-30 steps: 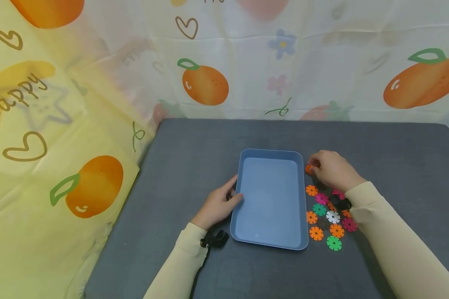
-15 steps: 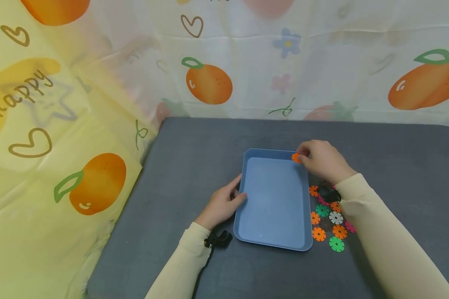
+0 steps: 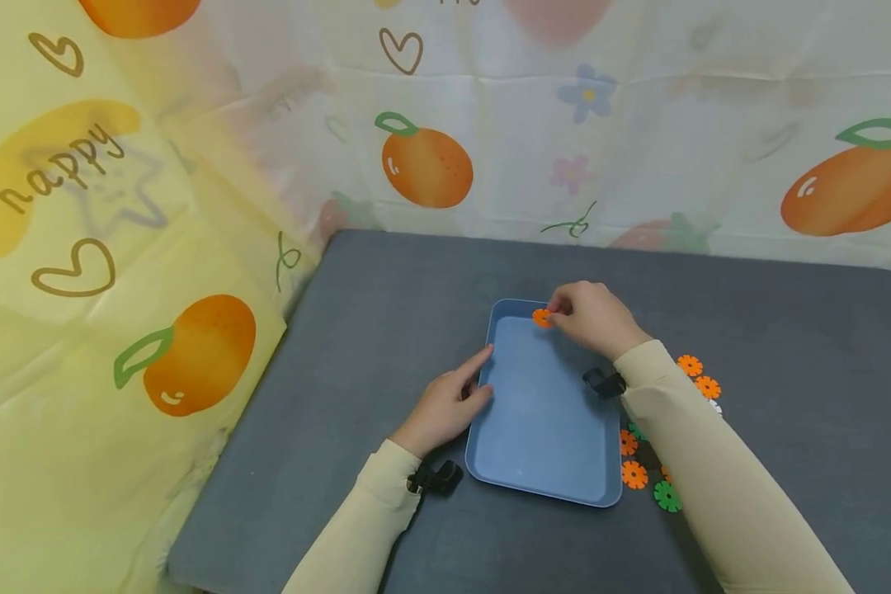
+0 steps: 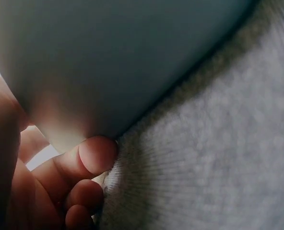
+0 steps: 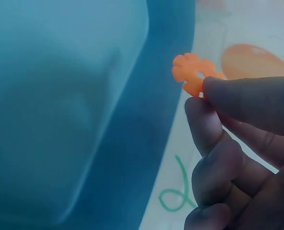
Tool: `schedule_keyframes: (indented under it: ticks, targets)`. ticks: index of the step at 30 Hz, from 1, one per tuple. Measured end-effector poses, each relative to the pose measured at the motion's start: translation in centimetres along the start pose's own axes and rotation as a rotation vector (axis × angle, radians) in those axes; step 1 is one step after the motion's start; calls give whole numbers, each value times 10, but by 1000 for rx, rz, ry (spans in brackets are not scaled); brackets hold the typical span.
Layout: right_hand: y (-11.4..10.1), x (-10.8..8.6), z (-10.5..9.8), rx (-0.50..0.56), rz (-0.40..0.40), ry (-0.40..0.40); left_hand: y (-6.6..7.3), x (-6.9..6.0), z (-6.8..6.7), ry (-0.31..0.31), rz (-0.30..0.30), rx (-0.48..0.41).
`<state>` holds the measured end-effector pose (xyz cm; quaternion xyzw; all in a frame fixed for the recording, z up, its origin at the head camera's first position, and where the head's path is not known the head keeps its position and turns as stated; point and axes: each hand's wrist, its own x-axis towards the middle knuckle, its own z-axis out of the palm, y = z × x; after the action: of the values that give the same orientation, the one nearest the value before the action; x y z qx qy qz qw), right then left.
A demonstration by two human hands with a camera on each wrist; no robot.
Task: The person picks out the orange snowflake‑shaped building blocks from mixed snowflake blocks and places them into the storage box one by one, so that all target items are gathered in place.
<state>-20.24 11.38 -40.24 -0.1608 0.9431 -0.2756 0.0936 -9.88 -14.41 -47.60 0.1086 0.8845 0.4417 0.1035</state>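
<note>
A shallow blue tray [image 3: 542, 412] lies on the grey table. My left hand [image 3: 444, 406] holds its left edge, the thumb at the rim; in the left wrist view the curled fingers [image 4: 98, 154] press against the outer wall. Over the tray's far end, my right hand [image 3: 597, 318] pinches an orange notched disc [image 3: 541, 318] between thumb and fingertips. The right wrist view shows the disc [image 5: 186, 67] tilted, clear of the tray's surface, with part of it covered by the thumb.
Right of the tray lie several loose notched discs, among them an orange disc [image 3: 634, 474], a green disc [image 3: 667, 497] and another orange disc [image 3: 690, 365]. The right sleeve [image 3: 701, 462] hides some. A printed curtain [image 3: 505, 148] hangs behind the table [image 3: 386, 289].
My right hand has carried the orange disc leftward from beside the tray, across its right rim, to above its far end. My left hand has stayed at the tray's left edge.
</note>
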Motion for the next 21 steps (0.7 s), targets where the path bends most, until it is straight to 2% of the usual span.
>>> schedule_keyframes:
  ticks: [5, 10, 13, 18, 21]
  targets:
    - [-8, 11, 12, -12, 11, 1, 1, 1, 0, 4, 7, 37]
    - [-11, 15, 22, 5, 68, 24, 2, 2, 2, -3, 18, 45]
    - [-13, 19, 28, 49, 100, 30, 1, 3, 3, -4, 20, 36]
    - [-18, 26, 40, 143, 110, 8, -1, 1, 1, 10, 9, 29]
    - [-19, 27, 48, 150, 133, 18, -2, -1, 0, 2, 12, 28]
